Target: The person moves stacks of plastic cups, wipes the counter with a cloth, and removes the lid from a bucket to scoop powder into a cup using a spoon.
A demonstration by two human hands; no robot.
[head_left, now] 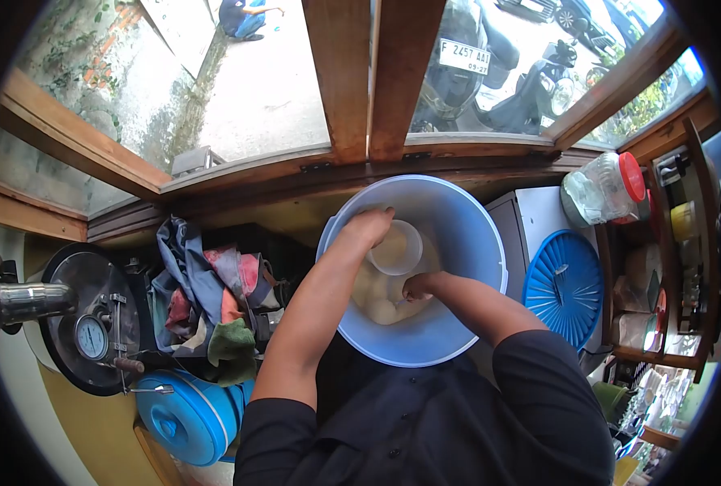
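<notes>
A large blue bucket (470, 324) stands in front of me with pale, powdery-looking stuff (369, 292) at the bottom. Both my hands reach down into it. My left hand (373, 227) grips the rim of a round translucent plastic tub (401, 253), tilted inside the bucket. Lower and to the right, my right hand (422, 286) is closed just over the pale contents. A small light-coloured bit shows at its fingertips, beside a rounded pale shape; I cannot tell what it holds.
Left are piled cloths (227, 300), a metal lid with a gauge (92, 336) and a blue lidded container (184, 421). Right are a blue ribbed lid (565, 287), a red-lidded jar (603, 188) and wooden shelves (660, 356). Beyond the windows (352, 81), motorbikes and a person show.
</notes>
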